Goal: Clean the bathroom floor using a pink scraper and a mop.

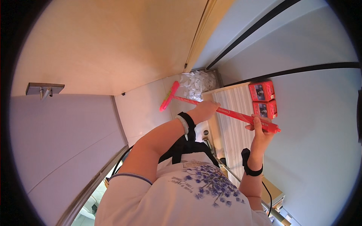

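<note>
My left hand (pixel 207 110) is closed around the shaft of a red broom (pixel 234 114), partway down toward the head. Higher up, my right hand (pixel 260 130) holds the handle near its capped end, thumb lying along it. The pink broom head (pixel 169 96), with some yellow-green bristles, is down at the pale tiled floor (pixel 141 107). Just beyond it, a heap of white scraps (pixel 199 83) fills the corner beside the cabinet; their material is hard to tell. A few loose scraps lie at the heap's near edge.
To the right stands a cabinet with a striped top (pixel 233 110). Two red boxes (pixel 261 91) sit on it against the pale wall (pixel 311 113). A wooden door (pixel 113 42) with a metal handle (pixel 45 89) rises at the left. A round floor drain (pixel 206 132) lies near my body.
</note>
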A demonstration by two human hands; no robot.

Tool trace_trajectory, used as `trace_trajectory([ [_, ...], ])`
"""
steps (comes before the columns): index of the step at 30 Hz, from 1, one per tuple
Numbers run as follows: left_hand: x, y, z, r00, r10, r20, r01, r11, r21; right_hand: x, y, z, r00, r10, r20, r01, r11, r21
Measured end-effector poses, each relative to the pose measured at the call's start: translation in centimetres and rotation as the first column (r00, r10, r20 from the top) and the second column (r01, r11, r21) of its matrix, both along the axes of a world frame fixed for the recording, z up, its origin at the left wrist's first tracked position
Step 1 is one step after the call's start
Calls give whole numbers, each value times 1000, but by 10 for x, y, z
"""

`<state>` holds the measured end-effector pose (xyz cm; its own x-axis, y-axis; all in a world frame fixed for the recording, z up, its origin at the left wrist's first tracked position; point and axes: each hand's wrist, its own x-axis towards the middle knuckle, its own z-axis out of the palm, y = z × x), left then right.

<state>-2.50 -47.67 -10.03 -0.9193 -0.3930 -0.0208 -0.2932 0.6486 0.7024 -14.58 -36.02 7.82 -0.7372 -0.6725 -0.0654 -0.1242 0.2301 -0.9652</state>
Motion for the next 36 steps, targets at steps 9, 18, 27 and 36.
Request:
trace_trajectory([
  [9, 21, -30, -23, 996, 39, 76, -28, 990, -139, 14, -14, -37, 995, 25, 95, -20, 999, -49],
  [18, 25, -20, -34, 983, -39, 177, 49, 997, -53, 28, -7, -35, 998, -17, 68, 16, 1000, 4],
  [27, 33, -10, -14, 993, 73, 94, -67, 995, -67, 30, -3, -17, 996, 27, 89, -24, 999, -37],
  [36, 38, -31, -29, 963, 61, 261, -43, 996, -75, 34, -8, -51, 986, 13, 166, -5, 999, -47],
])
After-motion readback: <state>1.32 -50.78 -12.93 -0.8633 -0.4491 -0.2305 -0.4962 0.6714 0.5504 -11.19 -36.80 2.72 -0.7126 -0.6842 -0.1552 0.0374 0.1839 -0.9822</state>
